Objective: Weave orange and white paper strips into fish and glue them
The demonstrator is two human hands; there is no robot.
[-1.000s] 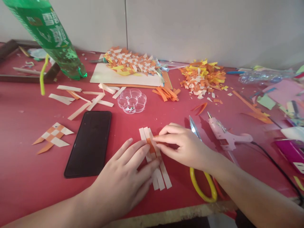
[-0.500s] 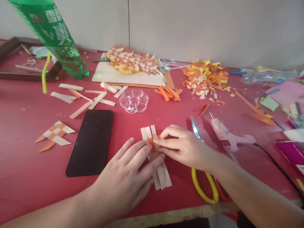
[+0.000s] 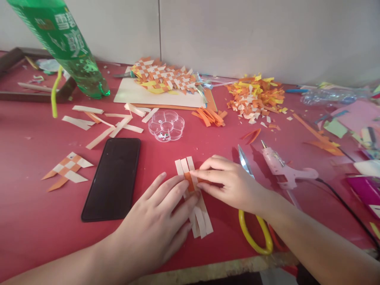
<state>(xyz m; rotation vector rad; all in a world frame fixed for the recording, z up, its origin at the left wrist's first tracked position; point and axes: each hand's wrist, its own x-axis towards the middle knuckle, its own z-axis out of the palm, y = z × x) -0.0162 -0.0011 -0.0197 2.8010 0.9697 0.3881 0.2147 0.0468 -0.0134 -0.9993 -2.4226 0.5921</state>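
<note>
Under my fingers, three cream paper strips [image 3: 203, 223] lie side by side on the red table, with an orange paper strip [image 3: 189, 181] crossing them. My left hand [image 3: 162, 211] rests with fingers stretched and spread, its fingertips pressing the strips from the left. From the right, my right hand [image 3: 230, 180] has thumb and fingers closed on the orange strip at the right edge of the weave; the fingers partly hide it. Just beside that hand lie scissors with yellow handles [image 3: 255, 237], partly covered by my forearm.
A black phone [image 3: 113, 178] and a woven paper fish [image 3: 68, 170] lie left. Behind are a clear flower-shaped box [image 3: 166, 126], a green bottle [image 3: 80, 59], woven fish piled on a cream sheet [image 3: 127, 95] and paper scraps [image 3: 257, 95]. A pink glue gun [image 3: 282, 164] lies right.
My right fingertips have shifted very slightly over the orange strip, and my left thumb has drawn back a little. The view has moved a touch; the rest looks the same.
</note>
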